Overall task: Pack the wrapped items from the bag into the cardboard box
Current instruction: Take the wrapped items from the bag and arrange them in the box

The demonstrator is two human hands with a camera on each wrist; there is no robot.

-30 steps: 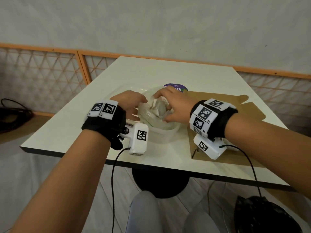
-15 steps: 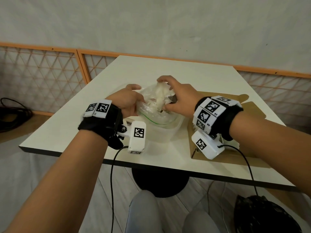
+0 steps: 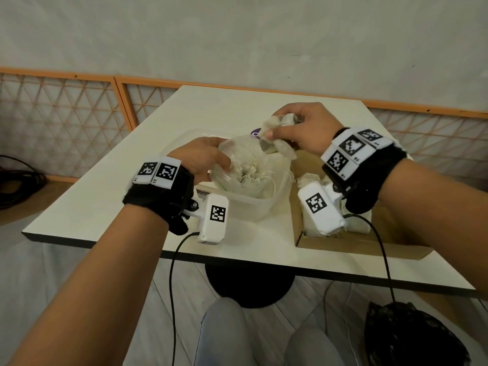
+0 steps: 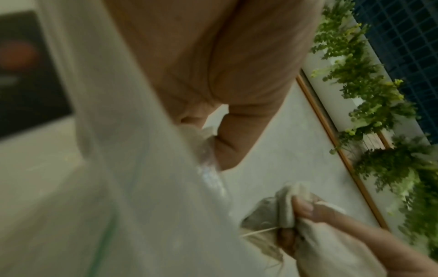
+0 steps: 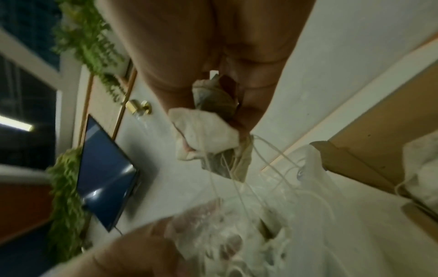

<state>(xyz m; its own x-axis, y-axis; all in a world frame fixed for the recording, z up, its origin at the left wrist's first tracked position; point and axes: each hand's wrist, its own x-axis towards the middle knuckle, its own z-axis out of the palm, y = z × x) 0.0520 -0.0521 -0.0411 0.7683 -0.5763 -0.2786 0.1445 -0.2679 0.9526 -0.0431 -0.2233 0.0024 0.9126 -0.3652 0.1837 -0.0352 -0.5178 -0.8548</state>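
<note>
The right hand (image 3: 303, 130) pinched what looked like tea bags (image 3: 277, 133) just above the plastic bag (image 3: 248, 167) that the left hand (image 3: 203, 159) gripped open, and next had to carry them into the cardboard box (image 3: 364, 247).

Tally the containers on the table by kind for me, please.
Clear plastic bag: 1
Clear plastic tub: 1
Cardboard box: 1
Total: 3
</note>
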